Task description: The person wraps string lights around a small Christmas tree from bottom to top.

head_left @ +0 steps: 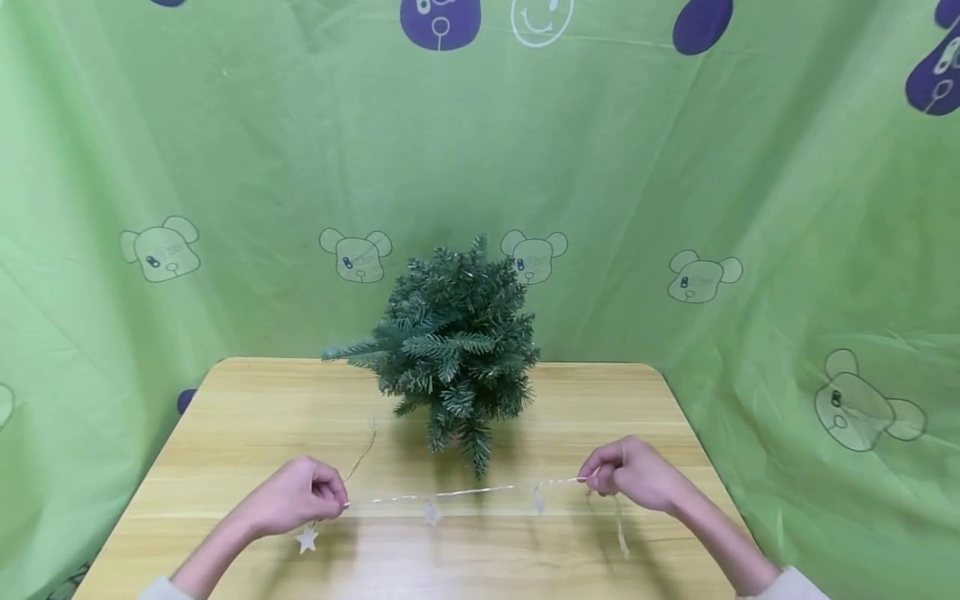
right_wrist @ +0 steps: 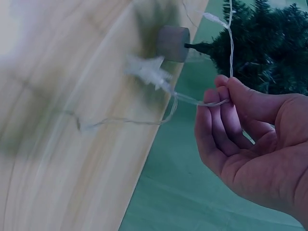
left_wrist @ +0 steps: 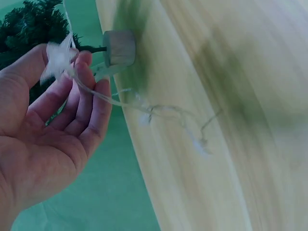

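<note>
A string of star lights point(head_left: 472, 492) is stretched between my two hands over the front part of the table, before a small artificial Christmas tree point(head_left: 457, 342). My left hand point(head_left: 298, 498) pinches the string between thumb and fingertips, with a clear star point(head_left: 307, 537) hanging just below it. On the other side my right hand point(head_left: 633, 475) pinches the string too, and a loose end hangs beneath it. In the left wrist view a star point(left_wrist: 58, 58) lies right at the fingertips. Another star point(right_wrist: 149, 72) dangles from the cord in the right wrist view.
The tree stands on a round wooden base point(left_wrist: 120, 47) near the middle of the light wood table point(head_left: 247, 417). Behind and on both sides hangs a green curtain point(head_left: 255, 150) printed with bear heads, close to the table's edges.
</note>
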`<action>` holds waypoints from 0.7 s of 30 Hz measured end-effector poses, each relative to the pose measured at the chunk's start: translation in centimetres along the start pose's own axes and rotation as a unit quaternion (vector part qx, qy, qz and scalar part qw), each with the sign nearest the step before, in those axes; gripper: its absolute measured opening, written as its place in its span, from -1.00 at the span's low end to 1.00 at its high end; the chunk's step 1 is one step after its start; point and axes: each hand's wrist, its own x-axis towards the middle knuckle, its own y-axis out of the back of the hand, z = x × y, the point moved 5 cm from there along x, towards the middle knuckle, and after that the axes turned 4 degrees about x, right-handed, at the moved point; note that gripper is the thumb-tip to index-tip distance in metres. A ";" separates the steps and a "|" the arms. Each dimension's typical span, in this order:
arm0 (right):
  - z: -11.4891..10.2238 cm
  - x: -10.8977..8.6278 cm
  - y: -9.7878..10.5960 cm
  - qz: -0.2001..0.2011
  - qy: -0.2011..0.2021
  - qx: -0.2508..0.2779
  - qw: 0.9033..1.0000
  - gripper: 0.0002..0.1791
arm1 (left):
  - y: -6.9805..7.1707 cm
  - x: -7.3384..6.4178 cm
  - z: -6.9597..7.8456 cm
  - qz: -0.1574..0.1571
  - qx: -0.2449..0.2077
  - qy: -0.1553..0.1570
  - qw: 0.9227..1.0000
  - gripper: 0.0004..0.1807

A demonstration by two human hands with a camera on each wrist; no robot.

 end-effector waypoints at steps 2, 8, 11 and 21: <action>-0.3 -0.2 0.3 -0.001 -0.001 0.002 1.000 -0.76 | 0.2 -0.2 0.3 -0.018 -0.004 -0.012 1.000 -0.91; -0.8 -0.5 0.9 -0.002 -0.019 -0.011 1.000 -0.84 | 0.7 -0.6 1.0 -0.070 -0.019 -0.034 0.997 -0.92; -1.1 -0.7 1.6 0.007 -0.023 -0.021 1.000 -0.87 | 1.1 -0.7 1.2 -0.081 -0.021 -0.035 0.996 -0.92; -1.3 -0.9 2.7 0.039 -0.038 -0.033 0.998 -0.86 | 1.8 -0.5 1.6 -0.068 -0.031 -0.037 0.997 -0.93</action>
